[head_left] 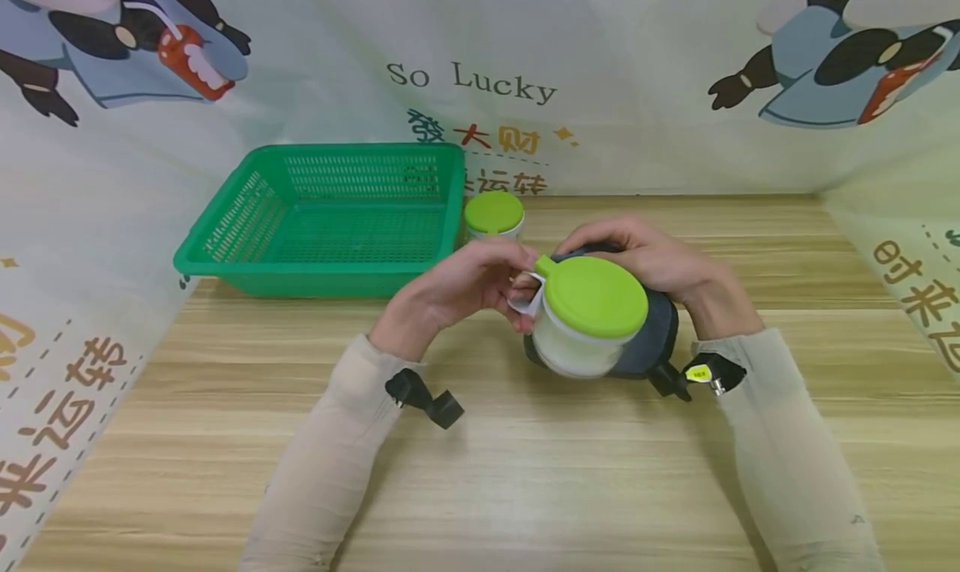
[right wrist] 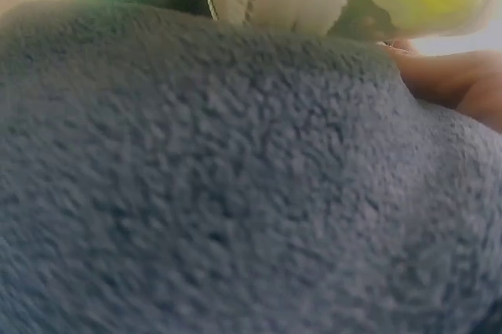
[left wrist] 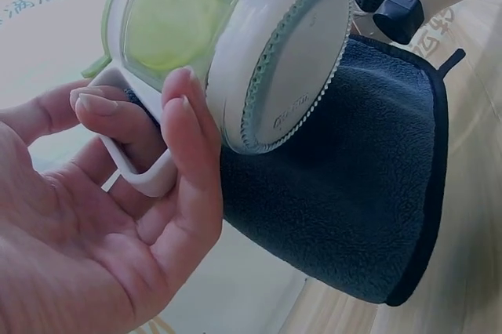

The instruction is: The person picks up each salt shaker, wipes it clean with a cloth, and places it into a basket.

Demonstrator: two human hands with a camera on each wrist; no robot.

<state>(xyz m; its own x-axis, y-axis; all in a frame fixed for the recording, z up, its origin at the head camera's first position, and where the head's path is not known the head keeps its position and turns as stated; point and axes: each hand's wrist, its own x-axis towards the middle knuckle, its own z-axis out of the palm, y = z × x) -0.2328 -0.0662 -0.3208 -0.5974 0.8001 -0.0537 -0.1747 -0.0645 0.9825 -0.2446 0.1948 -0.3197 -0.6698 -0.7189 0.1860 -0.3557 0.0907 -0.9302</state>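
A clear seasoning jar (head_left: 577, 355) with a lime-green lid (head_left: 596, 297) and a white handle (left wrist: 149, 181) is held above the table. My left hand (head_left: 468, 284) grips the handle, with fingers passing through its loop. The jar is tilted, so its ribbed glass base (left wrist: 302, 75) faces the left wrist camera. At the jar's far right side, my right hand (head_left: 656, 255) holds a dark blue fleecy cloth (head_left: 658, 338) against it. The cloth hangs down behind and below the jar and fills most of the right wrist view. Part of the right hand's fingers is hidden by cloth and jar.
A green plastic basket (head_left: 322, 284) stands at the back left of the wooden table (head_left: 525, 489). Right beside it is another green-lidded jar (head_left: 493, 213), partly hidden behind my left hand. A printed cloth backdrop (head_left: 637, 122) hangs along the table's back edge.
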